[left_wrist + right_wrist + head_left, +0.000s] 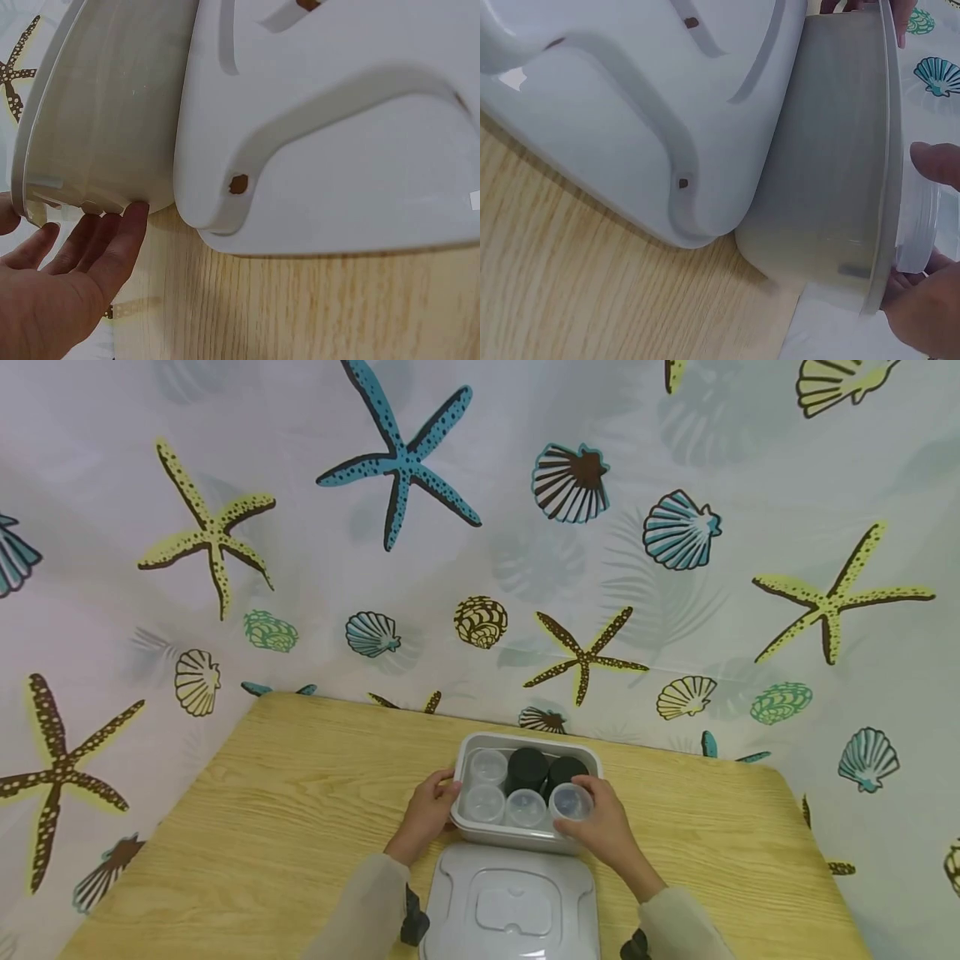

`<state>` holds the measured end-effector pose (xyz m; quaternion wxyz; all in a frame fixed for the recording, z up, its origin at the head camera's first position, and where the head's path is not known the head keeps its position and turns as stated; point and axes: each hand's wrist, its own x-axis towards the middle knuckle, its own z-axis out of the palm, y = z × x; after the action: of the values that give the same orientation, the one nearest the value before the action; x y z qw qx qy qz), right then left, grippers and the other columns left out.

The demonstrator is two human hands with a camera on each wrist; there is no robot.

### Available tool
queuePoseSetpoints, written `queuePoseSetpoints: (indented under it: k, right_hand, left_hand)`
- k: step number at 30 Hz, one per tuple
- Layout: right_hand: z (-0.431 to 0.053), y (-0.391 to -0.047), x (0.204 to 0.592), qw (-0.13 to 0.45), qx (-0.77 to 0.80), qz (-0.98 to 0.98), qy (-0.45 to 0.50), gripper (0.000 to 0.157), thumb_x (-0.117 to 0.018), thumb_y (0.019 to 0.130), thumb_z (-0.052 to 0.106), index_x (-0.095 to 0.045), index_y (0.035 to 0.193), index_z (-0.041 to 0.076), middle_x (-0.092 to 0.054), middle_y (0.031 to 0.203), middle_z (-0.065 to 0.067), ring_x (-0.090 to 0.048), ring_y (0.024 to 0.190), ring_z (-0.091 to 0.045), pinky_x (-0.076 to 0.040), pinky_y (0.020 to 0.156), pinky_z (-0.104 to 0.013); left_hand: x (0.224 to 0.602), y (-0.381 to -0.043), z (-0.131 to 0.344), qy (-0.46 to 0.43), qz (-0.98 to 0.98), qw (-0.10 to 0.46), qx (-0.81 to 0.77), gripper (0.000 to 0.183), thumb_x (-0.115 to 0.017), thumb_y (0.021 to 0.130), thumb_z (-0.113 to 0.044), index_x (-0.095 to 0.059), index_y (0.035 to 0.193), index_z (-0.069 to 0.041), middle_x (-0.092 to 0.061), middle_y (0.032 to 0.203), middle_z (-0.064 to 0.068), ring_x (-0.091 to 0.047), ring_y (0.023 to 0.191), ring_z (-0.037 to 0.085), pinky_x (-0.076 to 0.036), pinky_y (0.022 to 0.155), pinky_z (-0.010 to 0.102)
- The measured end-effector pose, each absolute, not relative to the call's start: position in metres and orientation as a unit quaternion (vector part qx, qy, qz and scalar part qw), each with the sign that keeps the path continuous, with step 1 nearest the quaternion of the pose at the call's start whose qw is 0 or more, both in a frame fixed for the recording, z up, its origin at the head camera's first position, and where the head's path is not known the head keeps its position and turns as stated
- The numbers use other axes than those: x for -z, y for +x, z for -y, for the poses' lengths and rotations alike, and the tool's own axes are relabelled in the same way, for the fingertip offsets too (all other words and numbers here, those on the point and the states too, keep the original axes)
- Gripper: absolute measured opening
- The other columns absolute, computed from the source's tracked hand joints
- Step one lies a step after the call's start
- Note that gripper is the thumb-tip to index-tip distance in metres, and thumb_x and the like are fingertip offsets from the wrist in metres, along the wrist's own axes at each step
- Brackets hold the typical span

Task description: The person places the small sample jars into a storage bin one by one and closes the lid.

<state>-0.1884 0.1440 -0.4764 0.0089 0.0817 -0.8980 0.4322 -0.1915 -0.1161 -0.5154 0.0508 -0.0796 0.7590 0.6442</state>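
Observation:
A white plastic box point(517, 837) on the wooden table holds several small clear round containers point(483, 803) and two black round ones point(528, 768). At the box's left side is my left hand point(429, 810), thumb at the rim. The left wrist view shows its fingertips point(135, 214) against the outer wall under that rim. My right hand point(606, 822) grips a clear round container point(572, 802) between thumb and fingers at the near right corner. In the right wrist view, this clear container point(916, 217) stands out above the rim.
Right in front of the box lies its white lid point(513, 910), flat on the wooden table point(300, 827). Behind the table hangs a pale cloth point(450, 577) printed with starfish and shells, which also runs along both sides.

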Motion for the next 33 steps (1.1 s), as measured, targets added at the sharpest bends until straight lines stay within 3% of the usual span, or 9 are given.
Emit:
queuePoseSetpoints:
  k: [16, 33]
  right_hand:
    - [-0.1420, -0.1876, 0.4797, 0.010, -0.425, 0.901, 0.084, 0.064, -0.082, 0.070, 0.009, -0.052, 0.125, -0.003, -0.054, 0.120, -0.020, -0.053, 0.114, -0.034, -0.044, 0.097, -0.052]
    - [-0.1406, -0.1838, 0.4813, 0.026, -0.416, 0.906, 0.073, 0.066, -0.080, 0.070, 0.010, -0.050, 0.127, -0.004, -0.053, 0.122, -0.021, -0.053, 0.112, -0.035, -0.044, 0.096, -0.052]
  left_hand:
    - [0.5131, -0.1891, 0.1159, -0.070, -0.758, 0.048, -0.647, 0.040, -0.047, 0.101, -0.018, -0.044, 0.138, -0.001, -0.060, 0.118, 0.030, -0.065, 0.087, 0.026, -0.057, 0.071, 0.045]
    - [0.5142, -0.1903, 0.1168, -0.069, -0.765, 0.047, -0.639, 0.038, -0.047, 0.101, -0.016, -0.045, 0.136, -0.001, -0.060, 0.118, 0.029, -0.065, 0.087, 0.026, -0.058, 0.071, 0.044]
